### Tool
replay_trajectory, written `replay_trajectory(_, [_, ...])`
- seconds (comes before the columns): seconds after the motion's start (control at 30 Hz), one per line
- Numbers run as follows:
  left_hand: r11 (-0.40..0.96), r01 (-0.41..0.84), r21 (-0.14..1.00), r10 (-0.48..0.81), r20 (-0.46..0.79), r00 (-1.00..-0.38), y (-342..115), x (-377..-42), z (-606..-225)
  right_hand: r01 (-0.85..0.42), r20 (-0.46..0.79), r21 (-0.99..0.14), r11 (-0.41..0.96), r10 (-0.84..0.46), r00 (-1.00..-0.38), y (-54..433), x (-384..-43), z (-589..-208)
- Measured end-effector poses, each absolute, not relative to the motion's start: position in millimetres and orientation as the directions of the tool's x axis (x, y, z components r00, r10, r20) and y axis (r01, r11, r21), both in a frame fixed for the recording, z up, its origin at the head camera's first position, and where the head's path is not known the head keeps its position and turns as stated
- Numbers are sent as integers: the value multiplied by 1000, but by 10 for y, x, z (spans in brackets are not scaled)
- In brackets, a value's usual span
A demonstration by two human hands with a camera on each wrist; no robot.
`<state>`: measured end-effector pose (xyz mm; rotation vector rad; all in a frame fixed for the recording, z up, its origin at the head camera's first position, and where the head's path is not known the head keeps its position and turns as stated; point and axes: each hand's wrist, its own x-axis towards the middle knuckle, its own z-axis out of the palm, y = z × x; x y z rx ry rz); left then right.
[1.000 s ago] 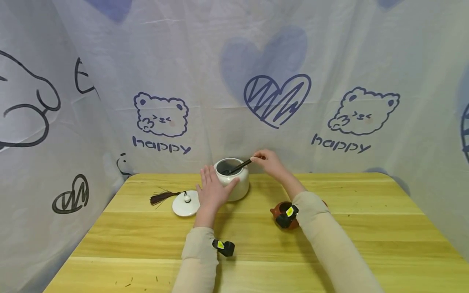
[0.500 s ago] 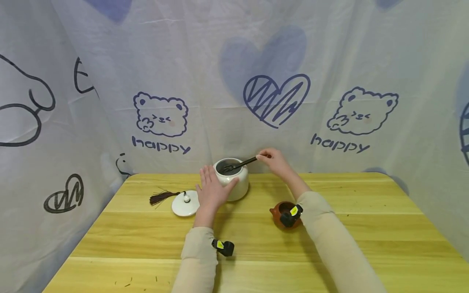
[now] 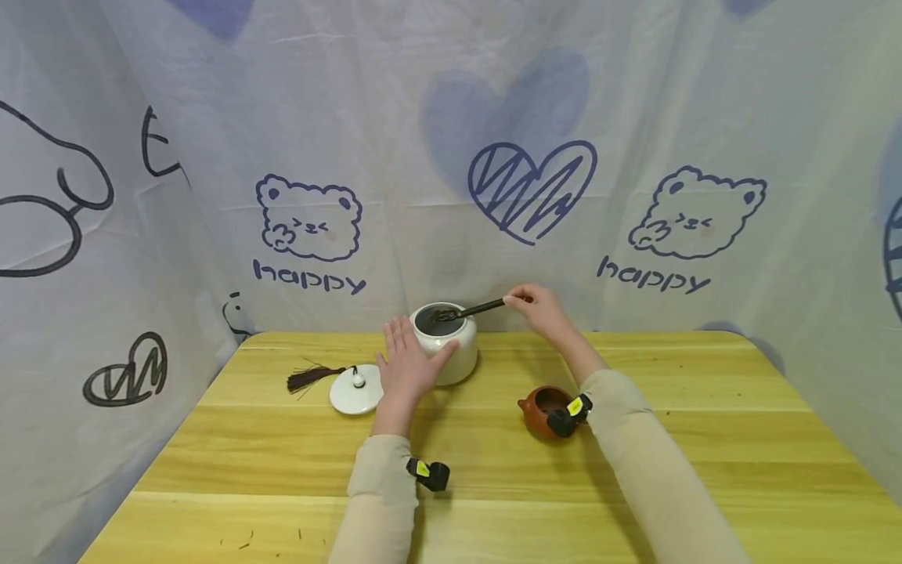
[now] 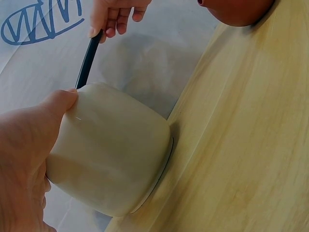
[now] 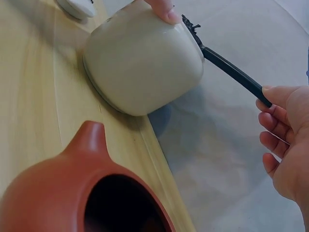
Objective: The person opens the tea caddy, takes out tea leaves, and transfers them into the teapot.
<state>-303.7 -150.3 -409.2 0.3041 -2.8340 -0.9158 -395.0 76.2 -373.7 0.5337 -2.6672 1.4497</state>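
Note:
The white ceramic jar (image 3: 461,362) stands uncovered at the back of the table. My left hand (image 3: 409,364) holds its near left side, fingers along the left and thumb across the front; in the left wrist view the thumb (image 4: 60,101) lies near the rim. My right hand (image 3: 541,311) pinches the handle end of a dark tea scoop (image 3: 485,307) between thumb and fingers. The scoop's far end is over the jar's mouth, with dark tea leaves (image 5: 192,28) on it, level with the rim. A reddish-brown clay teapot (image 3: 535,423), lidless, sits below the right wrist.
Left of the jar lies its white lid (image 3: 350,395) with a dark tassel (image 3: 308,379). Tea bits (image 3: 247,542) are scattered at the table's front left. A patterned curtain (image 3: 423,258) hangs right behind the table's back edge.
My right hand has drawn back to the right and slightly up. The scoop has risen from inside the jar to rim level and now lies flatter. My left hand has stayed on the jar.

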Motion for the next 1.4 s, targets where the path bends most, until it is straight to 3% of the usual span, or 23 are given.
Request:
replay_trajectory(0.13, [797, -147, 585, -233, 74, -970, -1503, -3044, -4091, -411, 284, -729, 547, -304, -909, 788, -3929, -3722])
replay_trajectory(0.33, [809, -150, 569, -229, 70, -971, -1506, -3052, -4094, -573, 426, -476, 667, -395, -814, 815, -3868, -3678])
replay_trajectory(0.57, [804, -149, 576, -231, 71, -970, -1508, -3053, -4087, -620, 459, -307, 722, -458, -761, 860, -3790, -3644])
replay_trajectory(0.87, [805, -147, 575, -231, 76, -970, -1511, -3060, -4101, -656, 533, -270, 705, -458, -711, 914, -3773, -3676])
replay_trajectory(1.4, [797, -145, 587, -232, 75, -970, -1515, -3053, -4109, -684, 583, -321, 655, -432, -688, 999, -3667, -3685])
